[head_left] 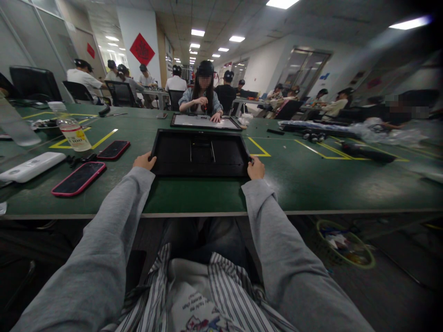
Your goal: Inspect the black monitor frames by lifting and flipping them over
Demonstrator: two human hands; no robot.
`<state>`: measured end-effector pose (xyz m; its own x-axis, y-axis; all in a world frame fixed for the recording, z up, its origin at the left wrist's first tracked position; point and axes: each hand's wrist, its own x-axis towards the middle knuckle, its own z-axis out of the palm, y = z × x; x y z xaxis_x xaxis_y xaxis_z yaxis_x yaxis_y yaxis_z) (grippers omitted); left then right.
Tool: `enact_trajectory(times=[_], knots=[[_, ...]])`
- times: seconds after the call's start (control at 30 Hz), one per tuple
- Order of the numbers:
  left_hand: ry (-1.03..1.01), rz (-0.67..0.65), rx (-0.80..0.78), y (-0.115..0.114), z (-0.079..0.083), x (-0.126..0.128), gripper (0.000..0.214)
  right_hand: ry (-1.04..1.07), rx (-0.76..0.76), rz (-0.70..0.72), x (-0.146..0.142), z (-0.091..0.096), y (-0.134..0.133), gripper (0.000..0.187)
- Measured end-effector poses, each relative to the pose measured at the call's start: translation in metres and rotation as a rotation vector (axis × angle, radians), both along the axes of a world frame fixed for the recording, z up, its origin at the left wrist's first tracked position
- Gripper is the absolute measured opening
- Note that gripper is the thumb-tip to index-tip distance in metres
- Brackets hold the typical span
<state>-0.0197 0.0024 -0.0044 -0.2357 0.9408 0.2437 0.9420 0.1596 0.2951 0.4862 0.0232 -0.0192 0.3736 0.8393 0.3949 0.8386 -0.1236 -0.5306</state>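
Two hands [144,161] [256,168] grip a black panel [171,154] at a green table [318,184] beneath ceiling lights [197,32].

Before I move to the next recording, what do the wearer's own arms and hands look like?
Long, plain grey sleeves, creased along their length, run down to the wrists. The left hand and right hand are bare, with no gloves and no visible cables.
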Motion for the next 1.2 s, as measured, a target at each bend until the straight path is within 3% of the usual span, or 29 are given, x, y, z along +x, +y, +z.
enact_trajectory(times=[0.33,0.73,0.8,1.0,1.1,1.2], knots=[[-0.008,-0.011,0.001,0.007,-0.007,-0.006,0.053,0.001,0.008,0.013,0.001,-0.001,0.0,0.05],[0.024,0.002,0.021,0.0,0.003,0.002,0.05,0.014,0.004,-0.005,-0.003,0.003,-0.004,0.049],[0.029,-0.01,0.111,-0.005,0.008,0.004,0.05,-0.002,0.062,0.001,-0.005,0.008,-0.007,0.051],[-0.071,-0.021,0.705,-0.031,0.031,0.017,0.058,-0.073,0.424,-0.021,-0.018,0.037,-0.027,0.061],[-0.102,-0.004,0.771,-0.039,0.038,0.022,0.06,-0.049,0.495,-0.052,-0.022,0.044,-0.033,0.062],[-0.095,-0.008,0.737,-0.04,0.038,0.024,0.06,-0.054,0.488,-0.053,-0.02,0.041,-0.03,0.061]])
